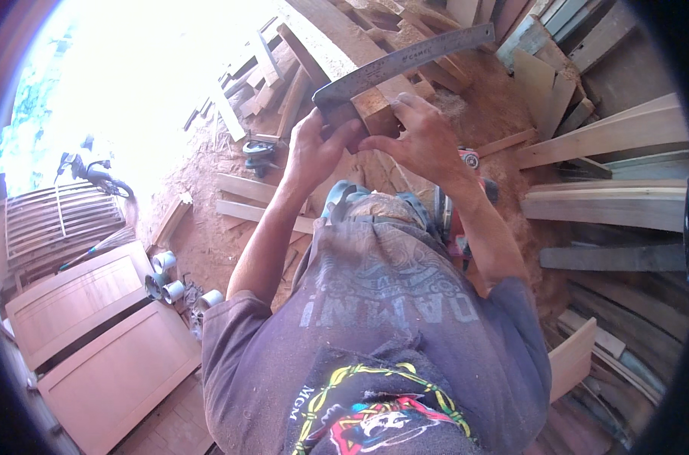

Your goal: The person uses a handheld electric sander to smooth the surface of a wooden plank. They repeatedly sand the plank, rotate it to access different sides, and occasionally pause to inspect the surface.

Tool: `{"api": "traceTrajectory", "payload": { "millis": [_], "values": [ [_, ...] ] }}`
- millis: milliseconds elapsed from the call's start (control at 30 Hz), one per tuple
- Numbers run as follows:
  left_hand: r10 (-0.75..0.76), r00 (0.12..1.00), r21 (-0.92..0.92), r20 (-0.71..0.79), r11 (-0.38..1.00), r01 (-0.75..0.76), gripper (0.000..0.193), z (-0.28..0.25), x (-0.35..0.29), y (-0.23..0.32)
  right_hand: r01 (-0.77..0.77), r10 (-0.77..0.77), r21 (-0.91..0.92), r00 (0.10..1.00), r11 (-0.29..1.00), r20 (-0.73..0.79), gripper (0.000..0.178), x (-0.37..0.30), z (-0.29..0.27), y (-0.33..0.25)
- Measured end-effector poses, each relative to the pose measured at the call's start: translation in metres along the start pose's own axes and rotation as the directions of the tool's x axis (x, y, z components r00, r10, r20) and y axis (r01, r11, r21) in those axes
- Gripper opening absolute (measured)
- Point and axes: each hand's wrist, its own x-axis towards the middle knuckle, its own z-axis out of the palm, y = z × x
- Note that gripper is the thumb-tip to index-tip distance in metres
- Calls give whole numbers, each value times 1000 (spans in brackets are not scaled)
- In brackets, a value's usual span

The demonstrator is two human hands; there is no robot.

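In front of me, a pale wooden beam (331,47) runs away toward the far pile. Across its near end lies a try square with a long metal blade (405,67); the blade looks bent, and a hole shows near its right tip. My left hand (316,144) is closed around the dark stock at the blade's left end. My right hand (422,136) grips the beam's near end from the right, fingers on its side and thumb pointing inward. Both thumbs nearly meet below the beam end. The palms and some fingertips are hidden.
Scrap wood (272,95) is heaped beyond my hands. A dark power tool (259,155) and a red power tool (468,158) flank me on the dusty floor. Boards (602,201) are stacked at right. Panelled doors (117,371), cylindrical cans (162,263) and a motorbike (94,168) are at left.
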Motion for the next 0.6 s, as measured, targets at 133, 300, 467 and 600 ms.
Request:
{"api": "traceTrajectory", "payload": {
  "millis": [133,300,467,600],
  "values": [
    [-51,997,-13,62,999,52,32,4,3,-16,-125,120,88,991,988,67,68,-8,5,3],
    [-51,998,-16,-42,999,51,26,28,-10,-60,-359,364,-63,923,931,123,59,-47,32,25],
    [-163,959,-257,-233,961,101,20,12,-26,-89,-536,561,-186,819,823,124,61,-97,75,76],
    [-169,909,-429,-381,903,-11,28,-27,-28,-99,-554,573,-159,809,817,131,65,-99,72,70]
  ]
}}
